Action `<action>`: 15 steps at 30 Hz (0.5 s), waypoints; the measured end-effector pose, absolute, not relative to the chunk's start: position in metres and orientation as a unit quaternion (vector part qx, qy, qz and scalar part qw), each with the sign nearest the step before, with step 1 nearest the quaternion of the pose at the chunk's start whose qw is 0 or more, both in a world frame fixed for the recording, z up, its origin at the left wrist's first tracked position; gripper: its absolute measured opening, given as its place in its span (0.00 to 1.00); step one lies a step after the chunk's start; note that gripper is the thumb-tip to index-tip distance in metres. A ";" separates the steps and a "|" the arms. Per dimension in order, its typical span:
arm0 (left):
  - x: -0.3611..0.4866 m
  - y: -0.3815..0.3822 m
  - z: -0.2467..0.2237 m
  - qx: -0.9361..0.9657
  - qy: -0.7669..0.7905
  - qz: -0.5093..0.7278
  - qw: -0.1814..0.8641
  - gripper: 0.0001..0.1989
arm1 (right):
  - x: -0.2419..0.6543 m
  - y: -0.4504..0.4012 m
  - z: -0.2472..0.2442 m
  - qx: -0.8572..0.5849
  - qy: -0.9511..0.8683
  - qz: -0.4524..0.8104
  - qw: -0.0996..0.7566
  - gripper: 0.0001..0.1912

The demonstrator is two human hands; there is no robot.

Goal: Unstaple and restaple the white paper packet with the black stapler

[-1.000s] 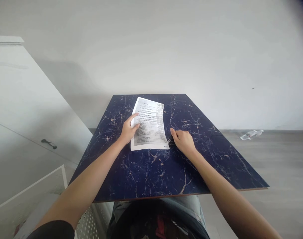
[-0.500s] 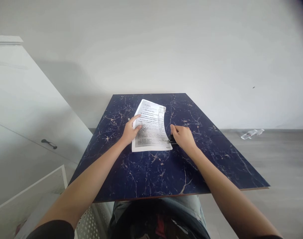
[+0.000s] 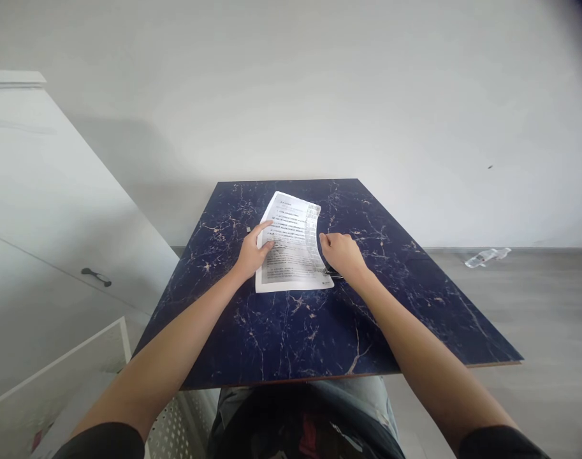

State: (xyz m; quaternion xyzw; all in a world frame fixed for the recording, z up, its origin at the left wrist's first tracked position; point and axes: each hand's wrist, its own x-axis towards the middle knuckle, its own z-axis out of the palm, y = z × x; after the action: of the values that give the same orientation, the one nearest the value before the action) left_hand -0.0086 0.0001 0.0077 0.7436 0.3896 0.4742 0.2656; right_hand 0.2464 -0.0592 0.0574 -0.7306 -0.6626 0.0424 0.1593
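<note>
A printed sheet of paper (image 3: 293, 248), or a thin stack of them, stands slightly curved over the dark blue marbled table (image 3: 300, 331). My left hand (image 3: 255, 250) grips its left edge, thumb on the printed face. By the right edge of the paper is my right hand (image 3: 343, 253), closed like a fist with the thumb on top. Under that hand a small dark object (image 3: 333, 273) shows at the paper's lower right corner. Most of it is hidden, and I cannot make out its kind.
A small pale piece (image 3: 248, 229) lies on the table left of the paper. To the left stands a white cabinet (image 3: 71, 210) with a dark handle (image 3: 96, 276). A white perforated basket (image 3: 169, 430) is below left. Crumpled clear plastic (image 3: 486, 257) lies on the floor at right.
My right hand has moved slightly left and up, closer to the paper's right edge, and covers more of the dark object. The left hand keeps its hold on the paper.
</note>
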 end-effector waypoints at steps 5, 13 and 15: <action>-0.008 0.001 0.006 0.745 0.390 0.468 0.270 0.27 | 0.247 -0.056 0.053 -0.729 -0.667 0.041 0.147 0.27; -0.008 0.001 0.006 0.747 0.389 0.472 0.259 0.26 | 0.242 -0.057 0.051 -0.732 -0.667 0.045 0.131 0.27; -0.007 0.001 0.007 0.747 0.388 0.474 0.257 0.26 | 0.240 -0.057 0.050 -0.733 -0.667 0.044 0.126 0.26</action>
State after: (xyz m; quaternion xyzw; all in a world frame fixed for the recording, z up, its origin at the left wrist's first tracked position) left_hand -0.0071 0.0008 0.0069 0.7474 0.3882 0.4739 0.2570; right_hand 0.2404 -0.0574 0.0504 -0.7333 -0.6667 0.0436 0.1257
